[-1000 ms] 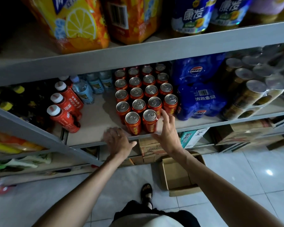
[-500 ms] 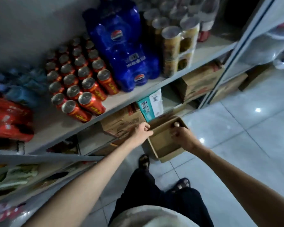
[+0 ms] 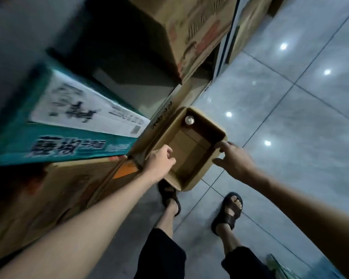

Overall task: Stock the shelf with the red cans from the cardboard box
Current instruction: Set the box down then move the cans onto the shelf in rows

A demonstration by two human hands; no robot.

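Both hands have come down to the cardboard box (image 3: 195, 176) — my left hand (image 3: 159, 160) loosely curled and empty over its near rim, my right hand (image 3: 234, 159) spread, fingertips (image 3: 222, 145) at the right wall. Only 1 red can (image 3: 189, 120) stands in the far corner — likely the last.

Glossy grey tiled floor (image 3: 302, 168) with bright spot reflections; dim shelving (image 3: 223, 49) of cartons (image 3: 189, 27) on the left.

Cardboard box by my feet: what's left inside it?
One can stands in the cardboard box's far corner; the visible bottom is otherwise bare. The left hand hides the near-left corner.
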